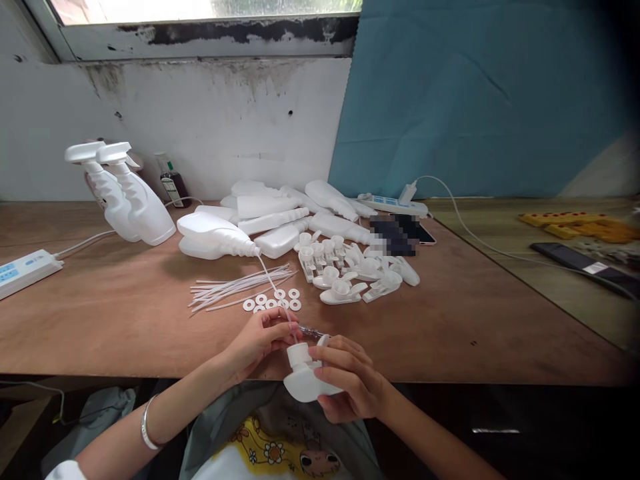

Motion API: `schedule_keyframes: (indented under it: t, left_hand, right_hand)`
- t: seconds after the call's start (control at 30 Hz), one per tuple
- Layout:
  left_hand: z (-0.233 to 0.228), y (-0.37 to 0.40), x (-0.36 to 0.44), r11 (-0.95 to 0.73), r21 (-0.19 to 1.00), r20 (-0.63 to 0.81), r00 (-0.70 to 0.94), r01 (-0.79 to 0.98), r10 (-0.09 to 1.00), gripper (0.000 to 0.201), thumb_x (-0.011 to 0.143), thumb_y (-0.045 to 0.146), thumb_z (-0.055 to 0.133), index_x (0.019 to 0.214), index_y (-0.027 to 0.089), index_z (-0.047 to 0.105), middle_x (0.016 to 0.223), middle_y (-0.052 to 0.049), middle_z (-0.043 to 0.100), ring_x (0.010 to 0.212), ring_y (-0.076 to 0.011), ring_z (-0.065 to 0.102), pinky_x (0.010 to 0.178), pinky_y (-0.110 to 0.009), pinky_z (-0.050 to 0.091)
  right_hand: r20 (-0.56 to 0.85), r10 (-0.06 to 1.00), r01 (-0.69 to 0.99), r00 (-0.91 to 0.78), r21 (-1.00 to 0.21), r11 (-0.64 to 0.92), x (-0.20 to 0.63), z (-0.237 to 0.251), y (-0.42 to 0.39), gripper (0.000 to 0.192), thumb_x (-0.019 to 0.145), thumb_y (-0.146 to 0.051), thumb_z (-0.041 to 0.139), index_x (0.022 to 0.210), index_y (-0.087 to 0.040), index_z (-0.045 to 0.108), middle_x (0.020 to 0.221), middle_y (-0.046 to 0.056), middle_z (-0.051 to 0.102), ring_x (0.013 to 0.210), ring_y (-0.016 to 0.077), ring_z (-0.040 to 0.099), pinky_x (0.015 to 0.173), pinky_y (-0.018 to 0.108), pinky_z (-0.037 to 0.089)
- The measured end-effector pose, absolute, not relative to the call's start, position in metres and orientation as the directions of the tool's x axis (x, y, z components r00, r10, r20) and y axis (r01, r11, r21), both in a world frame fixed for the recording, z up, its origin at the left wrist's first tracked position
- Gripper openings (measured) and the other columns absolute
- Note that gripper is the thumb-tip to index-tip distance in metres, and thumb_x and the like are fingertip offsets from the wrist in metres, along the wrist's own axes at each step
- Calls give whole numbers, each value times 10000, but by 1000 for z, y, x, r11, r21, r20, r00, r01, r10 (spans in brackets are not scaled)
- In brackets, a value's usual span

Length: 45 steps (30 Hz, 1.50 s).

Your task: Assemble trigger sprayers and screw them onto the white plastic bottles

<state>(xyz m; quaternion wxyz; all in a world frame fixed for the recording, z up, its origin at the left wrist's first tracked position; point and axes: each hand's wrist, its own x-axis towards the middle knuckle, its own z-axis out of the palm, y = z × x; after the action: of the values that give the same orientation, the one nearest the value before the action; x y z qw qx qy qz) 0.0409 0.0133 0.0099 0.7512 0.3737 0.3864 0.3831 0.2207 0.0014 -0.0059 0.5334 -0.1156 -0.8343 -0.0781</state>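
Head view: worktop (100,313) carries bottles (260,220), straws (235,283), washers (273,301). Right hand (350,387) clamped on sprayer head (305,380) at near edge over lap; left hand (260,340) pinches thin tube (289,321) at its top.

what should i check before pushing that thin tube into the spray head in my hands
1. Right hand grips spray head firmly: ok.
2. Left hand pinches thin tube: ok.
3. Tube tip lined up with the head's hole: cannot tell, fingers hide it.
4. Washers within reach on the table: ok.
5. Spare tubes lie close by: ok.
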Motion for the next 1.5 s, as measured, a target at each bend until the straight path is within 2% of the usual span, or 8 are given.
schedule_keyframes:
  t: [0.47, 0.6, 0.67, 0.73, 0.8, 0.93, 1.13, 1.5]
  left_hand:
    - [10, 18, 38, 432, 857, -318, 371, -280, 872, 201, 724, 294, 655, 814, 131, 580, 733, -41, 654, 640, -95, 593, 659, -202, 445]
    - [26, 42, 13, 312, 950, -290, 311, -24, 905, 328, 727, 372, 615, 956, 141, 571, 930, -98, 656, 731, -194, 646, 651, -290, 472]
    - [37, 63, -8, 47, 961, -93, 161, 272, 982, 392, 725, 383, 602, 1033, 147, 542, 974, -113, 648, 796, -235, 639, 689, -342, 474]
    - [46, 86, -29, -233, 696, 268, 55, 680, 962, 398, 720, 337, 598, 1068, 150, 548, 1007, -122, 638, 926, -275, 593, 792, -404, 446]
    - [50, 109, -47, -377, 302, 476, 203, 876, 855, 407, 721, 261, 567, 1114, 158, 544, 1126, -132, 597, 1087, -311, 502, 896, -454, 381]
    - [44, 147, -65, -499, -121, 374, 505, 858, 778, 495, 721, 176, 528, 1214, 167, 490, 1267, -127, 523, 1214, -298, 416, 993, -500, 258]
    - [32, 163, -65, -491, -243, 397, 547, 837, 737, 376, 779, 187, 478, 1146, 213, 557, 1183, -94, 598, 1116, -266, 524, 987, -500, 234]
    - [45, 145, -81, -377, -268, 624, 458, 886, 633, 418, 853, 286, 446, 1263, 206, 466, 1234, -96, 562, 1098, -276, 533, 898, -462, 297]
  right_hand:
    - [920, 128, 249, -371, -34, 968, 217, -10, 6, 185, 810, -211, 429, 960, -126, 497, 876, 133, 610, 701, 182, 598, 541, 311, 532]
    - [920, 184, 232, -345, -106, 967, 218, -13, 8, 236, 776, -153, 435, 1003, -109, 481, 917, 157, 594, 795, 204, 606, 579, 324, 530]
    - [913, 228, 225, -339, -156, 962, 219, -13, 9, 263, 758, -119, 437, 1018, -105, 477, 949, 166, 588, 833, 210, 600, 610, 334, 526]
    - [896, 283, 230, -342, -212, 950, 220, -13, 10, 299, 742, -84, 438, 1038, -109, 472, 985, 167, 585, 868, 215, 590, 643, 348, 520]
    - [876, 330, 240, -350, -257, 936, 222, -12, 10, 327, 731, -51, 435, 1048, -120, 475, 1020, 162, 582, 888, 220, 577, 661, 362, 512]
    - [866, 355, 265, -353, -271, 925, 224, -11, 10, 341, 702, 14, 431, 990, -152, 509, 1060, 141, 574, 861, 213, 554, 663, 370, 497]
    - [863, 402, 341, -304, -296, 892, 225, -10, 8, 325, 703, 29, 462, 962, -160, 512, 1071, 133, 565, 870, 212, 538, 679, 372, 493]
    - [942, 254, 297, -217, -184, 937, 236, -15, 3, 249, 760, -41, 402, 971, -145, 481, 1067, 132, 522, 878, 194, 549, 629, 340, 501]
